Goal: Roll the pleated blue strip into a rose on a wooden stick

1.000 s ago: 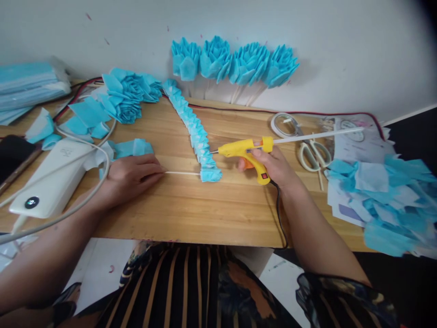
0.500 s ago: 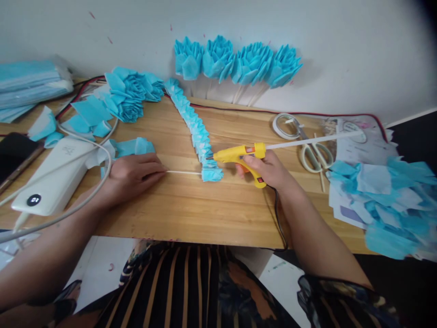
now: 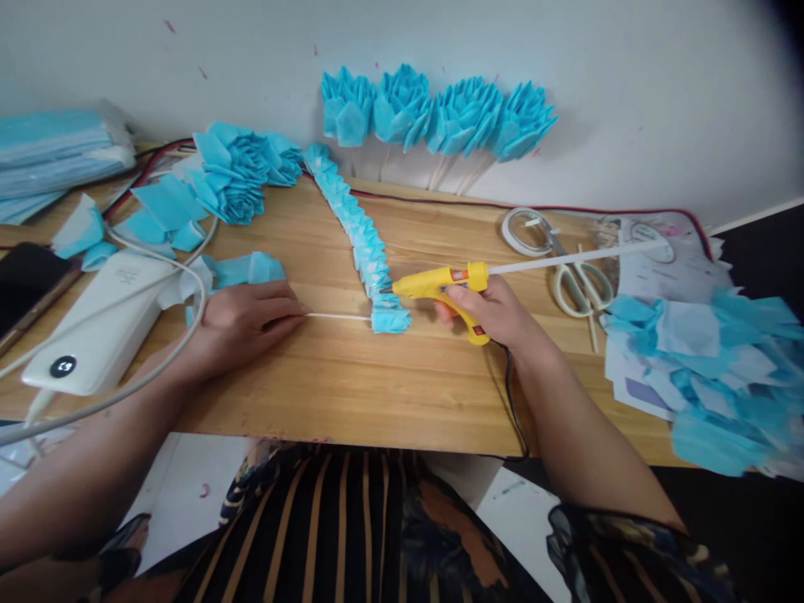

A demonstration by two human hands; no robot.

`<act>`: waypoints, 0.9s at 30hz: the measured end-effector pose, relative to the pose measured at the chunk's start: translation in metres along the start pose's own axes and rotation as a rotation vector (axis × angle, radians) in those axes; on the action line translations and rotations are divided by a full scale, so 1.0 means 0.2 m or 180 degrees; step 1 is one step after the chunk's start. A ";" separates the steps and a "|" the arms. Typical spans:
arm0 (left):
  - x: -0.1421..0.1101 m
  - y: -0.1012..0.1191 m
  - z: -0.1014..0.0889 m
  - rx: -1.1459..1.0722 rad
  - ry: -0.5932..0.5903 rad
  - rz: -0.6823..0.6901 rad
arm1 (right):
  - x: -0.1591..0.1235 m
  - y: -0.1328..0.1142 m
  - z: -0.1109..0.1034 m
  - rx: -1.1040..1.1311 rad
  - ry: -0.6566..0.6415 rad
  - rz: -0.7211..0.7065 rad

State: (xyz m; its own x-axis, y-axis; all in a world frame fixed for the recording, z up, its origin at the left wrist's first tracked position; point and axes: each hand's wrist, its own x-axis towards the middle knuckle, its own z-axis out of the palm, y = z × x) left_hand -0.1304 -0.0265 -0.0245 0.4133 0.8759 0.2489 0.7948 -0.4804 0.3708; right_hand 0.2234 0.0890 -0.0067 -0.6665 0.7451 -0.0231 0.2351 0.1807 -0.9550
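My left hand (image 3: 257,322) pinches the end of a thin white stick (image 3: 336,316) lying level just over the table. On the stick's other end is a small blue roll (image 3: 390,322) of folded material. From it a long pleated blue strip (image 3: 355,226) runs away toward the wall. My right hand (image 3: 493,314) is wrapped around a yellow hot glue gun (image 3: 440,283), a finger at its orange trigger. The gun's nozzle points left and meets the strip just above the roll. A long white glue stick (image 3: 578,257) juts from the gun's rear.
Several blue flowers (image 3: 402,105) on sticks lean at the wall; more blue flowers (image 3: 235,172) lie left. A white power bank (image 3: 94,327) with a looping cable is beside my left arm. Scissors (image 3: 581,285), a tape roll (image 3: 524,232) and blue pieces (image 3: 722,368) are on the right.
Hardly anything differs. Both hands, the glue gun and the pleated strip keep their places; only the number display on the power bank looks different.
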 end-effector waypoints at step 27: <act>0.00 0.00 0.00 -0.0039 0.0031 0.0062 | -0.03 -0.03 -0.13 0.0187 0.0202 0.0323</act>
State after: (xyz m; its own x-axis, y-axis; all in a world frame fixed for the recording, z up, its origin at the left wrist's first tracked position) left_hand -0.1297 -0.0259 -0.0242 0.4241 0.8660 0.2650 0.7812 -0.4978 0.3767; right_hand 0.2440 0.0988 0.0073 -0.5949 0.7971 -0.1034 0.2559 0.0659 -0.9645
